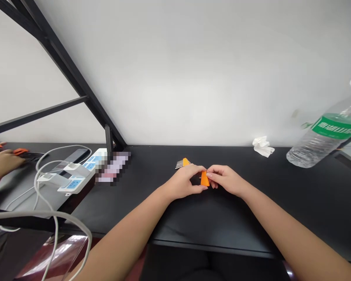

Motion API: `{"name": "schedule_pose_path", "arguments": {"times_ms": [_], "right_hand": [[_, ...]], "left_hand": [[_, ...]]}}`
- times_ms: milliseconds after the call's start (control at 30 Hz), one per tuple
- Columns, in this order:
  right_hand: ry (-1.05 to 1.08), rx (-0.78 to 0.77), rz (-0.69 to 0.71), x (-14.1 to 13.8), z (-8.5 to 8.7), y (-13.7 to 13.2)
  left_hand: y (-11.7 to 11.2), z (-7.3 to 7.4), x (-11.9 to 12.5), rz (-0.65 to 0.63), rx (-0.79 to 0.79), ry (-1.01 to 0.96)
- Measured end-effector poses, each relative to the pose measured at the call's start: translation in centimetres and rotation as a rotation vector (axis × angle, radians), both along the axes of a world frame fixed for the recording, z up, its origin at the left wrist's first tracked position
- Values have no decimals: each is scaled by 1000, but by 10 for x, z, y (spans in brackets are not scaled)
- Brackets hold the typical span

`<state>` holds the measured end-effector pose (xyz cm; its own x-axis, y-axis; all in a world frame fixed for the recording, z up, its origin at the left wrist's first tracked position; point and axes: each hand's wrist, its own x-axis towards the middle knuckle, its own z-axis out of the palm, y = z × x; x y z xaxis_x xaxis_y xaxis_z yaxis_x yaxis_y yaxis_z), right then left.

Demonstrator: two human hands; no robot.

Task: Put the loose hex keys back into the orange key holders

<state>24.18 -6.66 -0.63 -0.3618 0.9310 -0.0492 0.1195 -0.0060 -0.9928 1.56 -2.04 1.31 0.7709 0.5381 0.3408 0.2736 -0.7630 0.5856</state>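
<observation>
Handling looked unfinished to me: my left hand [185, 182] pinched an orange piece [204, 180] over the black table [152, 166]; my right hand [228, 179] met its edge, grip unclear. Metal rods [179, 164] showed beyond. What remained, I couldn't tell.

a plain, pale grey-white wall [193, 62] runs behind a flat, smooth black table [210, 226], with a soft bright patch of light across its middle. on the left, a slanting frame of dark, straight-edged bars [86, 97] with a thinner crossbar stands before the wall, near a second dark, faintly shiny tabletop [54, 199].
</observation>
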Motion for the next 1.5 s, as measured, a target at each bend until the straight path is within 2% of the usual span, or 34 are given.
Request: {"name": "schedule_pose_path", "arguments": {"times_ms": [233,367,467,567,667,867,1000,1067,1167,1367,1500], "right_hand": [[399,-238,107,4,-5,1],[517,-272,129,7,-4,0],[528,-215,42,10,-1,1],[453,-158,-88,7,-1,2],[375,-70,-199,1,-1,2],[419,20,-370,8,0,6],[161,1,-525,18,-14,19],[-33,29,-538,19,-24,26],[-208,44,-543,21,-32,33],[-584,190,-589,29,-26,32],[-803,306,-558,29,-26,28]], "left_hand": [[-10,6,5,-42,99,-8],[-11,11,3,-35,81,19],[-7,11,2,40,96,55],[-3,8,2,131,105,102],[-1,5,4,169,82,134],[6,-2,1,293,81,245],[9,-3,0,357,45,284],[8,-3,1,371,22,289],[8,-1,1,371,7,306],[10,-2,-2,363,0,299],[10,-3,-2,356,-10,293]]}}
